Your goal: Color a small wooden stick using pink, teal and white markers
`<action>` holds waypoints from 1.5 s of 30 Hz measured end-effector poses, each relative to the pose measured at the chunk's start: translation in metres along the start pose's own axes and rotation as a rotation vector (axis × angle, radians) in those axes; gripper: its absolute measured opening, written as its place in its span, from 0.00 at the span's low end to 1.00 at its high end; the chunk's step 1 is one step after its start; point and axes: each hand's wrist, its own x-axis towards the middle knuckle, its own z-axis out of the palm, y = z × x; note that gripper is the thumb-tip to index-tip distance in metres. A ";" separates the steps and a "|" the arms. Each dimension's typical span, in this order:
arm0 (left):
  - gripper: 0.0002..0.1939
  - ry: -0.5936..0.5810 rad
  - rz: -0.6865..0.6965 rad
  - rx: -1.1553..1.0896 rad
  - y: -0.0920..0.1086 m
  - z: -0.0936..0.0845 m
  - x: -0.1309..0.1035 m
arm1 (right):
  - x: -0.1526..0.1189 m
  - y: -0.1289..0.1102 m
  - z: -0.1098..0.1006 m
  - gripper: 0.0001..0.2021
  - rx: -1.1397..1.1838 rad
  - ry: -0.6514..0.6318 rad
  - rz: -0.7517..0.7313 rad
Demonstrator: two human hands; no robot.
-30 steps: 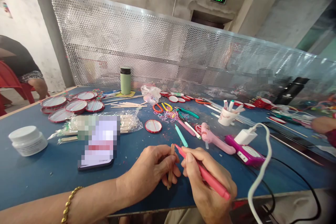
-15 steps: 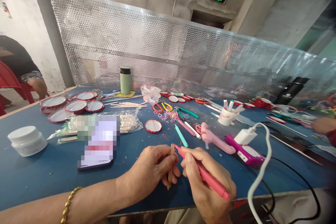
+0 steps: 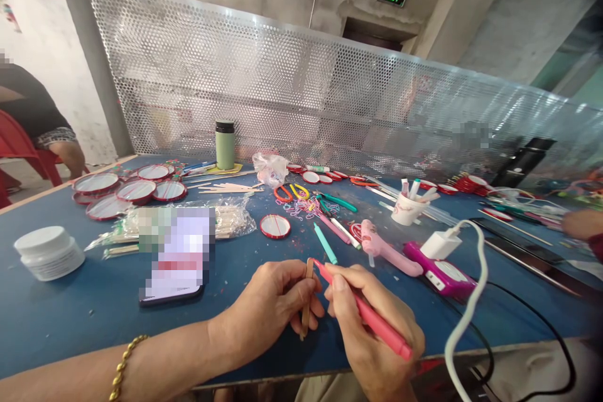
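Between the thumb and fingers of my left hand [image 3: 277, 304], a flat wooden craft stick [image 3: 306, 311] is pinched upright. My right hand [image 3: 372, 320] grips a pink-red marker [image 3: 379, 326] like a pen. The marker's tip meets or nearly meets the stick's upper end; I cannot tell which. Just beyond my hands lies a mint-green marker [image 3: 325, 243]. A round red-rimmed disc [image 3: 275, 227] rests behind my left hand. A pink glue gun [image 3: 384, 251] lies beyond my right hand.
A phone [image 3: 181, 257] is propped over a bag of wooden sticks [image 3: 230, 217], near a white jar [image 3: 48, 253]. To the right are a purple power strip [image 3: 440, 273], a white cable [image 3: 475, 301] and a cup of markers [image 3: 407, 208]. Another person's hand [image 3: 579, 224] is at far right.
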 end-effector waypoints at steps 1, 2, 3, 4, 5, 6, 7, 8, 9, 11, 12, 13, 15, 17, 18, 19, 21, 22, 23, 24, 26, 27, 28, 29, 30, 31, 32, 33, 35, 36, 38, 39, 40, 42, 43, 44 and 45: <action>0.17 -0.001 0.002 0.001 0.000 0.000 0.000 | 0.000 0.000 0.000 0.06 0.000 0.001 -0.002; 0.17 -0.002 0.003 0.002 -0.001 0.000 0.000 | 0.000 0.000 0.000 0.06 -0.001 0.002 -0.005; 0.17 -0.003 0.003 0.004 -0.001 0.000 0.000 | 0.000 0.001 0.000 0.06 -0.001 0.001 -0.008; 0.18 -0.003 0.001 0.004 -0.001 0.000 0.000 | 0.000 0.001 0.001 0.06 -0.002 -0.002 -0.009; 0.18 -0.002 -0.002 0.004 0.000 0.000 0.000 | 0.000 0.001 0.001 0.06 -0.002 -0.005 -0.007; 0.18 -0.003 -0.006 0.002 0.000 0.001 -0.001 | 0.000 0.001 0.001 0.06 -0.003 -0.004 -0.006; 0.18 -0.003 -0.010 0.000 0.000 0.001 -0.001 | 0.000 0.001 0.000 0.07 -0.003 -0.001 -0.004; 0.18 -0.003 -0.014 -0.002 0.001 0.001 -0.001 | 0.000 0.001 0.000 0.07 -0.003 0.003 -0.002; 0.18 -0.003 -0.017 -0.002 0.001 0.001 -0.001 | 0.000 0.001 0.000 0.07 -0.002 0.008 0.000; 0.18 0.001 -0.018 0.002 0.001 0.001 -0.001 | 0.000 0.000 0.000 0.07 0.002 0.009 0.001; 0.19 0.001 -0.017 0.004 0.001 0.001 -0.001 | 0.001 0.000 0.000 0.07 0.002 0.005 0.001; 0.19 0.002 -0.015 0.006 0.000 0.001 -0.001 | 0.001 0.000 0.000 0.07 0.000 -0.001 0.000; 0.19 -0.002 -0.010 0.011 -0.001 0.000 -0.001 | 0.002 0.000 0.000 0.07 -0.003 -0.008 -0.009; 0.19 -0.005 -0.008 0.017 -0.001 0.000 -0.001 | 0.002 0.000 0.000 0.07 -0.001 -0.010 -0.016; 0.19 -0.005 -0.009 0.020 -0.001 0.000 0.000 | 0.002 0.000 0.000 0.07 0.001 -0.010 -0.017; 0.19 -0.007 -0.010 0.023 -0.001 0.000 0.000 | 0.002 0.000 0.000 0.07 0.003 -0.010 -0.016; 0.19 -0.003 -0.014 0.023 0.000 0.000 0.000 | 0.001 0.000 0.000 0.07 -0.001 -0.004 -0.008; 0.19 0.001 -0.017 0.018 0.000 0.000 0.000 | 0.000 0.000 0.000 0.07 -0.006 -0.003 -0.002; 0.19 0.001 -0.019 0.013 0.001 0.000 0.000 | 0.000 0.000 0.000 0.07 -0.011 -0.002 0.004; 0.19 0.000 -0.022 0.009 0.001 0.000 0.000 | 0.000 0.000 0.000 0.07 -0.016 -0.001 0.008; 0.18 -0.003 -0.025 0.005 0.001 0.000 -0.001 | 0.000 0.000 -0.001 0.07 -0.021 0.004 0.007; 0.18 -0.003 -0.025 0.006 0.001 0.000 -0.001 | 0.000 0.000 -0.001 0.07 -0.022 0.007 0.004; 0.18 -0.003 -0.025 0.006 0.001 0.000 -0.001 | 0.000 0.000 0.000 0.07 -0.022 0.011 0.000; 0.18 -0.004 -0.023 0.005 0.000 0.000 -0.001 | 0.000 0.001 0.000 0.07 -0.021 0.012 -0.006; 0.18 -0.003 -0.021 0.003 0.000 0.000 -0.002 | 0.000 0.001 0.000 0.07 -0.018 0.012 -0.009; 0.18 -0.001 -0.020 -0.001 0.000 0.000 -0.002 | 0.000 0.001 0.000 0.07 -0.015 0.009 -0.011; 0.18 0.000 -0.020 -0.005 0.000 0.000 -0.002 | 0.000 0.001 0.000 0.07 -0.012 0.004 -0.010; 0.18 0.001 -0.021 -0.008 0.000 0.000 -0.001 | 0.000 0.001 0.001 0.07 -0.010 0.001 -0.009; 0.18 0.002 -0.026 -0.012 0.001 0.000 -0.001 | 0.000 0.000 0.001 0.07 -0.016 0.003 -0.004; 0.18 0.004 -0.030 -0.011 0.001 0.000 -0.001 | 0.000 0.000 0.001 0.07 -0.019 0.006 0.000; 0.18 0.007 -0.034 -0.006 0.001 0.001 -0.001 | 0.000 0.000 0.001 0.07 -0.022 0.012 0.006; 0.18 0.009 -0.034 -0.004 0.001 0.001 -0.001 | 0.000 0.000 0.001 0.07 -0.022 0.012 0.007; 0.18 0.008 -0.033 -0.002 0.001 0.001 -0.001 | 0.000 0.000 0.000 0.07 -0.021 0.010 0.009; 0.18 0.007 -0.028 0.002 0.001 0.001 -0.002 | -0.001 0.001 0.000 0.07 -0.022 0.006 0.005; 0.18 0.005 -0.027 0.003 0.001 0.001 -0.002 | -0.001 0.001 0.000 0.07 -0.023 0.005 0.002; 0.18 0.005 -0.026 0.003 0.001 0.001 -0.001 | -0.002 0.001 0.000 0.07 -0.024 0.005 0.000; 0.18 0.007 -0.026 0.003 0.001 0.001 -0.001 | -0.002 0.001 0.000 0.07 -0.024 0.006 -0.003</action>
